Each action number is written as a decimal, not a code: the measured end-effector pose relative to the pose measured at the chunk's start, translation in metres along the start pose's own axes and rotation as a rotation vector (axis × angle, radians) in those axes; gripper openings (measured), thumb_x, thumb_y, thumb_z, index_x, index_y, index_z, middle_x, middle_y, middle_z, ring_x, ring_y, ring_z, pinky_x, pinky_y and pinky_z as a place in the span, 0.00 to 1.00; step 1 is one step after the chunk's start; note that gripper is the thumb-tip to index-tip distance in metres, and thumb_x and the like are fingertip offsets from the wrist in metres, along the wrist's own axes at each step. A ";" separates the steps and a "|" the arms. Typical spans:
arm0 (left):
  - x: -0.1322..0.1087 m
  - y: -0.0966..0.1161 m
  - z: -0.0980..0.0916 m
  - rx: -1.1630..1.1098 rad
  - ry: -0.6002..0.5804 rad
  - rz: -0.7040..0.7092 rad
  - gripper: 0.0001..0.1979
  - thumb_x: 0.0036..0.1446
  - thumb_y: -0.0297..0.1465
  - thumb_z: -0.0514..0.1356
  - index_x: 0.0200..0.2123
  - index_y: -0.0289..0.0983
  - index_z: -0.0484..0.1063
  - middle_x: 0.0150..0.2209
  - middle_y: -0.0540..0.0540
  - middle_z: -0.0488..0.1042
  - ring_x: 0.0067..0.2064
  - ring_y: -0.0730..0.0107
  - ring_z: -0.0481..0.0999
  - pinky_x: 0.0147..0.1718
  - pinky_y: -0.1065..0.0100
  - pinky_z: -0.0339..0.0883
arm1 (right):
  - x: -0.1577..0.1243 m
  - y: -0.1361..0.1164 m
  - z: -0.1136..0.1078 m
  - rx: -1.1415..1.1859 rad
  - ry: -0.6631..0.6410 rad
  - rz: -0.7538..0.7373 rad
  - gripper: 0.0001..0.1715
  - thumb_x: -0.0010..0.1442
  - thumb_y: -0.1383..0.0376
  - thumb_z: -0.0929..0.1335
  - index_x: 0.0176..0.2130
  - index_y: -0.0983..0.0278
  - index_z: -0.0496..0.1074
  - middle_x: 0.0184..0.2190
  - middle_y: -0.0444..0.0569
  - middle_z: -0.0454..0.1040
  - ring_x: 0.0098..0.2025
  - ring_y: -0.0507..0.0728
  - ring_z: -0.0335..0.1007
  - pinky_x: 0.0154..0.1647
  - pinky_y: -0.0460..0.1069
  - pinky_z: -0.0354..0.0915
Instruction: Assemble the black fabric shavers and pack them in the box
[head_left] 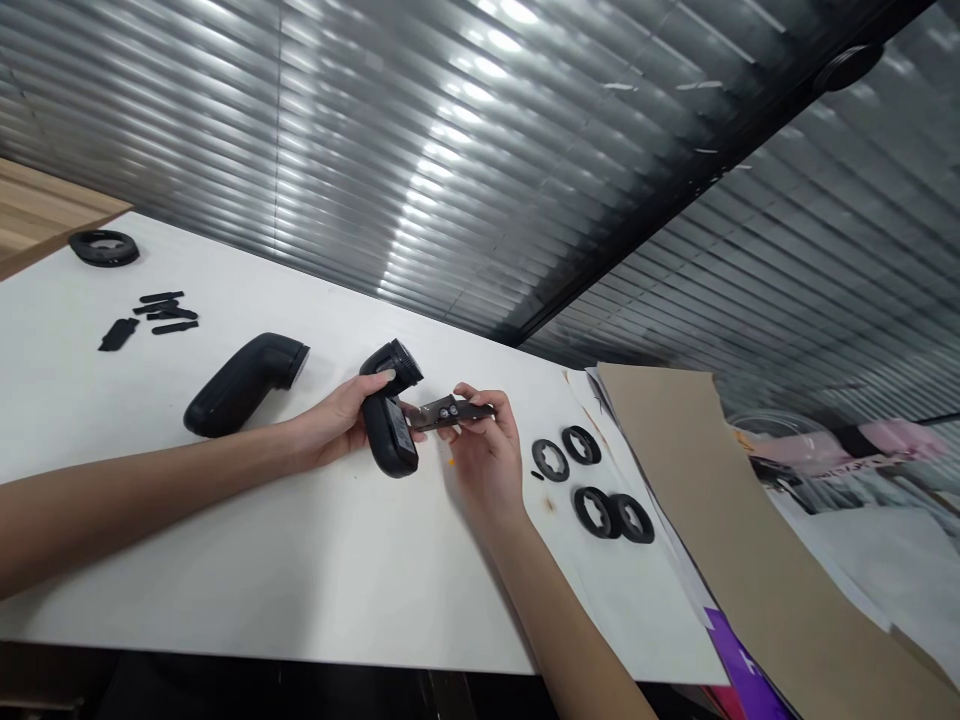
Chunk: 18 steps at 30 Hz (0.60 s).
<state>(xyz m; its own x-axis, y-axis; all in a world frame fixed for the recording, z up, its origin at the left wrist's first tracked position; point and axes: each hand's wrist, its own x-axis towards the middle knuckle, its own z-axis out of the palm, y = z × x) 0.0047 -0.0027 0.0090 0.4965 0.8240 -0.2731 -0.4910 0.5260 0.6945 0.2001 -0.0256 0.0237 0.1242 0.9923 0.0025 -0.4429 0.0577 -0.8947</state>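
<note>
Held upright in my left hand [341,415] is a black handheld device [390,440] with an angled, ribbed round head; a greyish label shows on its lower side. My right hand [487,440] pinches a flat, dark, glossy piece [444,411] with two small shiny round spots. Its left end is right beside the device's body; whether they touch, I cannot tell. To the left, a second black angled device [247,385] lies on the white table [247,560], close to my left forearm.
Several black rings with notched openings [551,460] lie right of my right hand. Small flat black strips [174,327] and a larger black ring [103,247] are at the far left. Brown cardboard [720,500] covers the right edge. A corrugated metal wall [337,150] stands behind.
</note>
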 end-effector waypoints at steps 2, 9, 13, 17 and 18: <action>-0.001 -0.001 -0.001 0.028 -0.028 0.027 0.22 0.63 0.47 0.69 0.46 0.33 0.76 0.43 0.33 0.85 0.48 0.45 0.87 0.53 0.54 0.79 | 0.000 0.000 -0.001 -0.051 0.028 -0.089 0.10 0.45 0.70 0.74 0.31 0.59 0.74 0.41 0.42 0.78 0.30 0.50 0.70 0.30 0.46 0.67; 0.000 -0.004 -0.001 0.035 0.003 0.100 0.38 0.56 0.50 0.76 0.60 0.37 0.67 0.51 0.30 0.84 0.56 0.39 0.84 0.57 0.46 0.75 | -0.006 0.006 -0.003 -0.352 -0.004 -0.443 0.07 0.56 0.70 0.71 0.31 0.60 0.80 0.40 0.48 0.73 0.33 0.53 0.68 0.31 0.49 0.66; 0.000 -0.005 0.000 0.035 0.042 0.134 0.43 0.51 0.55 0.77 0.60 0.38 0.67 0.48 0.32 0.84 0.62 0.38 0.79 0.59 0.44 0.73 | -0.007 0.010 -0.005 -0.463 -0.077 -0.512 0.08 0.61 0.70 0.69 0.34 0.60 0.80 0.40 0.49 0.74 0.34 0.53 0.69 0.31 0.50 0.68; 0.000 -0.005 0.000 0.068 0.055 0.136 0.47 0.43 0.60 0.79 0.56 0.39 0.68 0.46 0.36 0.83 0.59 0.37 0.80 0.57 0.43 0.74 | -0.005 0.012 -0.009 -0.551 -0.130 -0.590 0.10 0.64 0.71 0.67 0.36 0.60 0.78 0.41 0.49 0.74 0.34 0.53 0.70 0.31 0.49 0.69; 0.000 -0.005 0.000 0.081 0.056 0.134 0.47 0.42 0.61 0.79 0.55 0.39 0.68 0.45 0.37 0.83 0.58 0.37 0.80 0.57 0.43 0.74 | -0.006 0.012 -0.010 -0.570 -0.137 -0.610 0.11 0.64 0.72 0.66 0.37 0.60 0.78 0.41 0.49 0.74 0.35 0.53 0.71 0.31 0.49 0.69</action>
<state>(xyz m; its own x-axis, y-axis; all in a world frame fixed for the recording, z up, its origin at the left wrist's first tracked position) 0.0074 -0.0057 0.0053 0.3882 0.8974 -0.2094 -0.4901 0.3935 0.7778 0.2029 -0.0316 0.0085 0.0706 0.8121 0.5793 0.1872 0.5596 -0.8073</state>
